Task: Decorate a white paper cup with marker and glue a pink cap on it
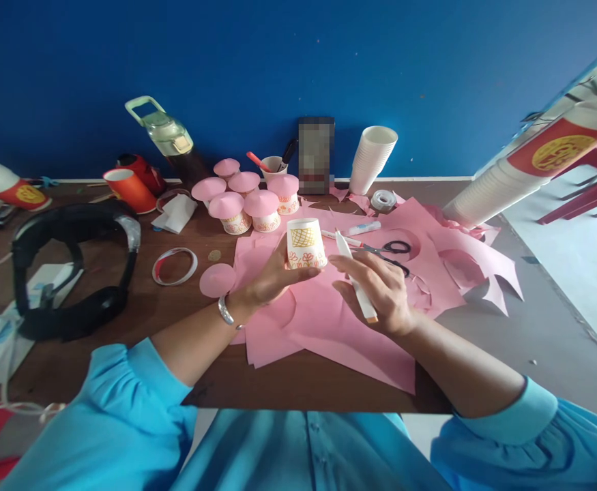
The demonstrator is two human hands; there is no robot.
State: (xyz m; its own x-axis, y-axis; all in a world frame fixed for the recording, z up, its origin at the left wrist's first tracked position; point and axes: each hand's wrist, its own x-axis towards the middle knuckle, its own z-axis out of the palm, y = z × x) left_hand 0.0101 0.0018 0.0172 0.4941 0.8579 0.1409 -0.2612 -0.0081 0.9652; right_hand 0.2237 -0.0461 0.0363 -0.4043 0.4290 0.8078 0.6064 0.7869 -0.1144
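My left hand (278,273) is wrapped round a white paper cup (306,244), held upside down over the pink paper. A yellow lattice and red flowers are drawn on its side. Close to the cup's right, my right hand (380,286) grips a white marker (357,283) with an orange end pointing down toward me. Pink paper sheets (329,327) lie beneath both hands. Behind my right hand are scissors (393,252) with black handles. Several decorated cups with pink cone tops (261,203) stand beyond my left hand, and a loose pink cone (217,280) lies by my wrist.
White cup stacks (373,160) stand at the back and right. Near the wall are a bottle (168,140), a red-orange cup (130,191) and a cup of pens (274,168). A black headset-like band (76,320) and a tape ring (174,266) lie left. Clear tape (383,200) sits behind.
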